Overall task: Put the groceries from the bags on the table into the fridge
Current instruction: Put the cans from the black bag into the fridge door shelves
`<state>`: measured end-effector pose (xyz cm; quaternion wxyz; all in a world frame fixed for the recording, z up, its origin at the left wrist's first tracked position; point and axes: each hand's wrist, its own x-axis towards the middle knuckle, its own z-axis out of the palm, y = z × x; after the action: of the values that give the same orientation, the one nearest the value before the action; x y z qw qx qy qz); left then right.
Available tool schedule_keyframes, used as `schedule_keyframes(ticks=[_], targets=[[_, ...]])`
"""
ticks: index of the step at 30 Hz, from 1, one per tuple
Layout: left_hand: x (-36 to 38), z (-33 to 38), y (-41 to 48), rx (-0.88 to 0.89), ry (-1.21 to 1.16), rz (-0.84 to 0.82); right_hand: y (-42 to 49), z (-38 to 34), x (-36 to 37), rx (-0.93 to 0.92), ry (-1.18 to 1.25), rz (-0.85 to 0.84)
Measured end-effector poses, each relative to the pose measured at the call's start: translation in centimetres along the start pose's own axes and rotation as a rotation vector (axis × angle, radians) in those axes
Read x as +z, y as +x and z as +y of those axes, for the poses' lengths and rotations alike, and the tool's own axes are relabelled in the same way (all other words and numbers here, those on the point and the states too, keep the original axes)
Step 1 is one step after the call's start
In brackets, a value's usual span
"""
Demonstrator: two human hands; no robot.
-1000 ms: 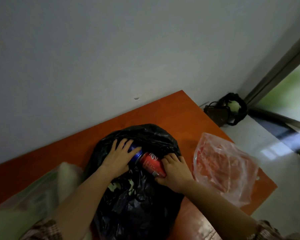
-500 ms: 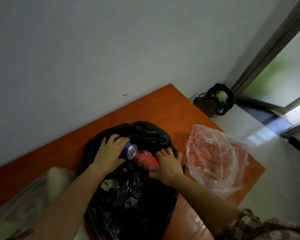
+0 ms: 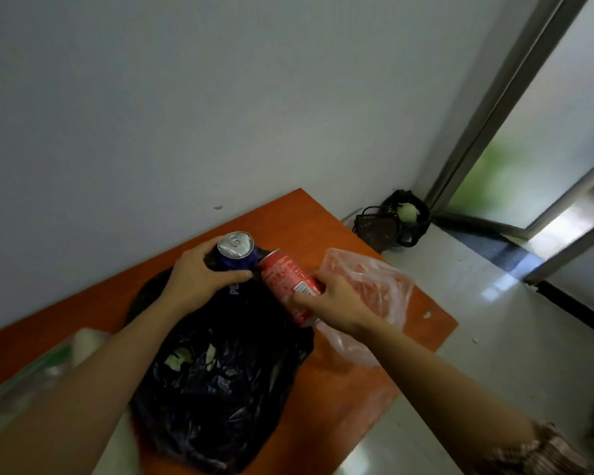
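The left hand [image 3: 199, 281] is curled round a blue can [image 3: 236, 253], thumb across the front and fingers wrapped behind. The can is held nearly upright over the far end of the black bag [image 3: 220, 389], with its silver top and pull tab facing the camera. The right hand [image 3: 336, 305] grips a red can [image 3: 285, 277] by its lower half, fingers closed round it. This can is tilted, its top leaning toward the blue can; whether the two touch or only sit just beside each other cannot be told. Both cans are clear of the bag's mouth and above the orange counter [image 3: 309, 228]. The black bag lies crumpled between the forearms, and something pale green shows through its folds. To its right a clear bag [image 3: 374, 282] with reddish contents rests on the counter, partly behind the right hand. A pale green bag [image 3: 45, 368] lies at the left edge, blurred. The counter stands against a plain grey wall [image 3: 186, 114]. On the tiled floor [image 3: 494, 320] in the corner sit a dark basket [image 3: 378, 229] and a dark sack [image 3: 415, 231], beside a metal door frame [image 3: 501, 108]. A checked sleeve [image 3: 546, 447] shows on the right arm.
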<state>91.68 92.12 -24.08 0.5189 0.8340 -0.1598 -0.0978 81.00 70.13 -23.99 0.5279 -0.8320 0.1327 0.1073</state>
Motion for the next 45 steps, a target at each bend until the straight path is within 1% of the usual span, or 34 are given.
schedule_keyframes(ticks=[4,6,12,16,20,25,27,31,36,40,45], targets=[[5.4,5.9,-1.3,0.079,-0.075,0.002,-5.6,1.6,-5.7,-0.023,0.111,0.089],[8.9,8.9,-2.5,0.118,-0.113,-0.023,-9.2,3.0,-8.8,-0.017,0.178,0.137],[21.6,17.9,-8.2,0.173,-0.222,-0.131,-21.3,9.8,-18.1,0.039,0.317,0.388],[31.1,24.2,-13.1,0.177,-0.336,-0.252,-30.7,14.5,-23.9,0.038,0.399,0.543],[39.7,30.8,-18.0,0.234,-0.388,-0.419,-39.9,18.5,-29.2,0.057,0.453,0.712],[48.5,39.2,-22.5,0.338,-0.391,-0.597,-50.0,20.9,-36.0,0.006,0.459,0.904],[51.7,42.5,-23.9,0.365,-0.401,-0.64,-53.4,21.4,-38.9,-0.02,0.435,0.979],[57.7,48.1,-25.8,0.477,-0.423,-0.662,-59.0,22.7,-44.4,-0.076,0.401,1.127],[65.7,53.6,-27.3,0.582,-0.426,-0.682,-64.0,25.6,-51.3,-0.09,0.352,1.277],[71.4,58.9,-28.1,0.689,-0.408,-0.671,-66.7,27.7,-58.0,-0.099,0.34,1.323],[77.1,65.5,-28.5,0.785,-0.416,-0.616,-69.7,29.8,-66.8,-0.127,0.286,1.387]])
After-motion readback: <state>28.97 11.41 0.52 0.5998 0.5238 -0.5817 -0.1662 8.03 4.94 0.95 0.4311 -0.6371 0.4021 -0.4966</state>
